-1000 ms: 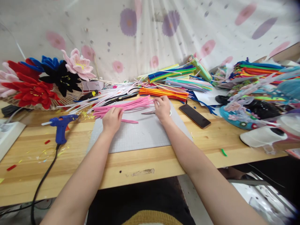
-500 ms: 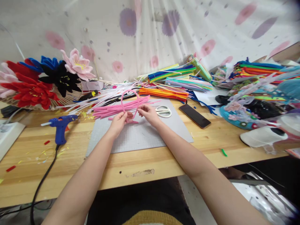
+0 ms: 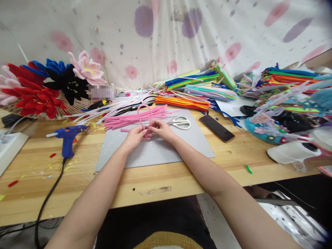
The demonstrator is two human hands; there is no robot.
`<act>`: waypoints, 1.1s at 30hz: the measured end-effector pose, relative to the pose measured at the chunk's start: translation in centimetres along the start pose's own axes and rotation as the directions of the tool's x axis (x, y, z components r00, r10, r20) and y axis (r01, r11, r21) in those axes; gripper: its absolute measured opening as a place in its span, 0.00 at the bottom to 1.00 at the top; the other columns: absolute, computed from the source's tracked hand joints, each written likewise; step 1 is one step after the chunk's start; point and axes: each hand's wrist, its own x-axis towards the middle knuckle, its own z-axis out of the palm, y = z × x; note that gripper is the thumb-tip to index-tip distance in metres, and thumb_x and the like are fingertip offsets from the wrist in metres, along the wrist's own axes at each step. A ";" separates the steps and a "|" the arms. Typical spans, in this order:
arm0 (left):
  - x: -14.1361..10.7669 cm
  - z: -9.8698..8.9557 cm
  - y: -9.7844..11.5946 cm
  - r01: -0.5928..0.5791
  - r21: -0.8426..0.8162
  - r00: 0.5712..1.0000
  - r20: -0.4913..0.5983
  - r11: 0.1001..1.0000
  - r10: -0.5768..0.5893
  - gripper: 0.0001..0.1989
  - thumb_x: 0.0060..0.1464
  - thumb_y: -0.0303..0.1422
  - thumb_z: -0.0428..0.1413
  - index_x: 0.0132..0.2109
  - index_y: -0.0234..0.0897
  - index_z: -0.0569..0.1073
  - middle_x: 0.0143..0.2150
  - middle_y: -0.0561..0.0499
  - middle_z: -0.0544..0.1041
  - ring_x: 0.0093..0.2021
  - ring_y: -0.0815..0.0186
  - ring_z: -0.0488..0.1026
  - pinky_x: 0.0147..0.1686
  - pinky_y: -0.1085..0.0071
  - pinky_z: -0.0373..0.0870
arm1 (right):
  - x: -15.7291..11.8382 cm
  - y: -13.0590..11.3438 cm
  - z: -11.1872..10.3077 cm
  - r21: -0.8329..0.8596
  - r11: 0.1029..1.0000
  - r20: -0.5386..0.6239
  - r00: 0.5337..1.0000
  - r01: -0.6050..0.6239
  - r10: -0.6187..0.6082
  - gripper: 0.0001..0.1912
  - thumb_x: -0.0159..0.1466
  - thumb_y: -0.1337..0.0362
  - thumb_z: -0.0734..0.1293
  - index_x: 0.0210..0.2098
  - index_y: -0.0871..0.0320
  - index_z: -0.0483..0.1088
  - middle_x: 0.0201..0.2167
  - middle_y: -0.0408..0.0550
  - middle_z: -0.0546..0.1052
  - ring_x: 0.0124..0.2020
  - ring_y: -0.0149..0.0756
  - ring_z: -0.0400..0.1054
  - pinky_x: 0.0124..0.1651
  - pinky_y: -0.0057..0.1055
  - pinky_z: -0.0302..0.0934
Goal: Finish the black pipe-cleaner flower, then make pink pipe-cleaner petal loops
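Observation:
A pink pipe cleaner (image 3: 138, 111) stands bent into an upright loop above my fingers. My left hand (image 3: 136, 136) pinches it at the bottom of the loop. Close against it, my right hand (image 3: 160, 129) pinches the same pipe cleaner where its two sides come together. Both hands are over the grey cutting mat (image 3: 155, 148). Just behind them a bundle of pink pipe cleaners (image 3: 124, 119) lies across the mat's back edge. White-handled scissors (image 3: 181, 122) rest on the mat to the right of my right hand, their blades partly hidden by it.
A blue glue gun (image 3: 68, 140) with a black cord stands at the left. Fuzzy flowers (image 3: 38, 97) fill the back left. An orange bundle of pipe cleaners (image 3: 181, 102) lies behind the mat, and a phone (image 3: 217, 128) to its right. A white container (image 3: 293, 152) lies at the right.
My right hand has moved left to meet my left hand. The loop has narrowed and sits slightly lower, its sides drawn together at the bottom.

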 end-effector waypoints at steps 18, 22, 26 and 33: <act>-0.7 -0.4 0.9 0.089 0.215 0.985 0.129 0.973 -0.119 0.06 0.45 0.29 0.59 0.32 0.29 0.74 0.28 0.49 0.76 0.21 0.75 0.68 0.26 0.75 0.69 | -0.2 -0.4 -0.8 0.267 0.950 0.074 0.986 -0.163 0.149 0.16 0.50 0.54 0.70 0.28 0.59 0.63 0.16 0.33 0.60 0.16 0.21 0.48 0.20 0.23 0.41; -1.1 -0.9 1.3 0.129 0.309 0.960 0.198 0.942 -0.197 0.10 0.46 0.28 0.58 0.38 0.28 0.75 0.28 0.49 0.77 0.20 0.76 0.66 0.23 0.76 0.66 | 0.1 -0.2 -2.8 0.500 0.844 -0.021 0.971 -0.195 0.237 0.20 0.47 0.54 0.73 0.23 0.58 0.58 0.13 0.31 0.52 0.14 0.18 0.39 0.18 0.23 0.32; -0.9 -1.5 1.0 0.153 0.331 0.936 0.254 0.931 -0.244 0.19 0.45 0.29 0.59 0.47 0.29 0.73 0.29 0.48 0.78 0.20 0.76 0.67 0.24 0.75 0.67 | 0.2 0.1 -4.3 0.570 0.796 -0.025 0.964 -0.205 0.266 0.21 0.43 0.56 0.75 0.21 0.59 0.59 0.13 0.32 0.54 0.14 0.18 0.42 0.18 0.23 0.30; -1.0 -1.6 1.4 0.143 0.428 0.908 0.302 0.893 -0.290 0.12 0.44 0.33 0.61 0.37 0.29 0.75 0.31 0.45 0.79 0.22 0.73 0.70 0.27 0.74 0.69 | 0.8 0.6 -3.8 0.550 0.825 -0.187 0.944 -0.129 0.272 0.23 0.40 0.56 0.75 0.19 0.58 0.57 0.12 0.33 0.57 0.14 0.19 0.46 0.18 0.22 0.36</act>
